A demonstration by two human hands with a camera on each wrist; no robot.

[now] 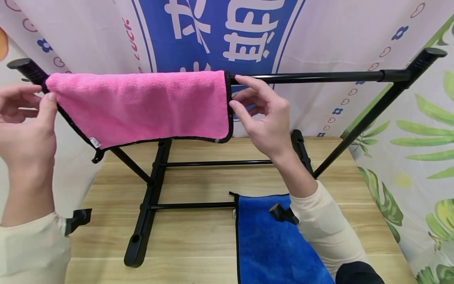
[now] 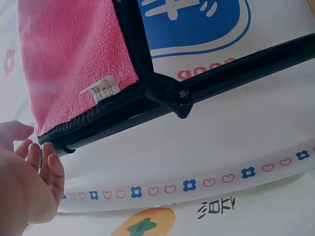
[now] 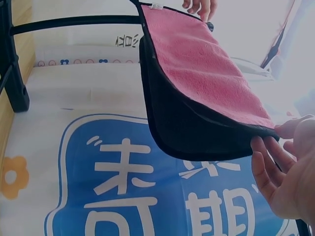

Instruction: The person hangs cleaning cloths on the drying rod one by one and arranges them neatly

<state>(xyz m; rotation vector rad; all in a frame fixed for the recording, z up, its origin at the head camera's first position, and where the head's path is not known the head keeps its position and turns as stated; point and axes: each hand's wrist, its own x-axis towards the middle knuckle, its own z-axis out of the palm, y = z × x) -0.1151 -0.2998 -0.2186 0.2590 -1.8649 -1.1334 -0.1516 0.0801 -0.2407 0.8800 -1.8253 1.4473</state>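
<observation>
A pink towel (image 1: pixel 142 106) with black edging and a dark underside hangs folded over the top bar (image 1: pixel 319 77) of a black rack, at its left part. At the towel's left edge, my left hand (image 1: pixel 26 126) pinches the border beside the left post, its thumb on the pink side. My right hand (image 1: pixel 264 116) holds the right edge, with the index finger near the bar and the thumb lower down. In the right wrist view, the thumb of the right hand (image 3: pixel 290 162) lies above the edge and the fingers below. A white label (image 2: pixel 106 88) shows near one corner.
A blue towel (image 1: pixel 269 244) with black edging lies on the wood-patterned surface (image 1: pixel 188 244), partly under my right forearm. Low crossbars (image 1: pixel 198 205) join the rack's feet (image 1: pixel 136 244). Printed cloth (image 1: pixel 319 35) hangs behind, and a leaf-patterned sheet (image 1: pixel 418 157) borders the right side.
</observation>
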